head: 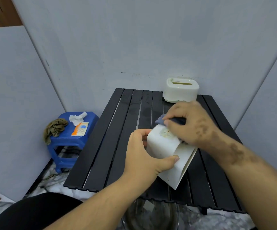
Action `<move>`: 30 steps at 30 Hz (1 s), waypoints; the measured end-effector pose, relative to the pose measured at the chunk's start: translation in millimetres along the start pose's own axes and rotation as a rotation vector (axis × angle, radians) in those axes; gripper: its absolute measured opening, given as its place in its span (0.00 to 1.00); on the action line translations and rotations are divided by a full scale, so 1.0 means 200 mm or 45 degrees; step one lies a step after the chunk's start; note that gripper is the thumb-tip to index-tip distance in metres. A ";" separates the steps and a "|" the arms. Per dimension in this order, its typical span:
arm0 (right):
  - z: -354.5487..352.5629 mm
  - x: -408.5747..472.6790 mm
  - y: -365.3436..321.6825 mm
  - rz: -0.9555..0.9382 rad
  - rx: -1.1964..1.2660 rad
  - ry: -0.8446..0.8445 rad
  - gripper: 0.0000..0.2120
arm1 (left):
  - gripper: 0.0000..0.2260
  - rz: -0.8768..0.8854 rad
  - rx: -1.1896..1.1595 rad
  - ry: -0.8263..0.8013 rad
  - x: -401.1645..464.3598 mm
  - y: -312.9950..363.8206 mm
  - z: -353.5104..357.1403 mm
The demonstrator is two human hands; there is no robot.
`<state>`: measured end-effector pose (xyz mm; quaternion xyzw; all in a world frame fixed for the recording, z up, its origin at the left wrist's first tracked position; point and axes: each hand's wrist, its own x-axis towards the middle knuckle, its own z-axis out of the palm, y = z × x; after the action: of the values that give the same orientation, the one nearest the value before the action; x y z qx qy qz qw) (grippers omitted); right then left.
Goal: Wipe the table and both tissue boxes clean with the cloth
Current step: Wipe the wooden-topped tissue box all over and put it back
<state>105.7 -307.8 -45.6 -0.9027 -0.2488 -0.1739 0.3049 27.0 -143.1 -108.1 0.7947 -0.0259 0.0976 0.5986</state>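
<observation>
A white tissue box (161, 146) is tipped on its side above the middle of the black slatted table (118, 130), its slotted top facing away from me. My left hand (144, 155) grips it, thumb on the near side. My right hand (189, 123) pinches a dark blue cloth (161, 119) and presses it on the box's stained slot face. A second white tissue box (181, 90) stands upright at the table's far right edge, against the wall.
A blue plastic stool (68, 141) stands left of the table, carrying an olive rag (55, 128), a crumpled white tissue (77, 117) and an orange packet (80, 129). Grey walls close in behind and on both sides. A metal basin (151, 213) sits below the table's near edge.
</observation>
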 end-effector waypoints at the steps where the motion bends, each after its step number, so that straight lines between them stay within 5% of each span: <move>1: 0.02 -0.02 -0.06 -0.079 0.009 -0.073 0.06 | 0.32 0.008 -0.024 -0.007 0.00 0.00 0.00; 4: -0.01 -0.05 -0.13 -0.179 0.102 -0.264 0.04 | 0.32 0.021 -0.054 -0.005 -0.01 0.01 0.00; 9: -0.07 0.04 0.10 0.182 0.012 0.030 0.11 | 0.33 0.022 0.003 0.032 0.00 -0.01 0.02; 15: -0.01 -0.03 -0.12 -0.193 0.100 -0.329 0.07 | 0.32 0.047 -0.058 0.009 -0.01 0.01 0.01; 20: -0.08 0.08 0.12 0.317 0.138 0.036 0.11 | 0.32 0.023 0.021 0.043 -0.01 0.01 0.03; 23: -0.02 0.03 0.06 0.137 0.028 -0.006 0.06 | 0.33 0.030 0.013 0.048 -0.01 0.01 0.03; 27: -0.06 -0.05 -0.06 -0.200 0.116 -0.317 0.08 | 0.32 0.046 0.010 0.032 -0.02 0.00 0.02; 30: -0.11 0.00 0.10 0.048 0.196 -0.088 0.09 | 0.32 0.037 0.057 0.046 -0.02 0.00 0.02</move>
<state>112.7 -335.7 -38.7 -0.8867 -0.2546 -0.1174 0.3677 24.2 -147.6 -109.3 0.8055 -0.0246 0.1212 0.5795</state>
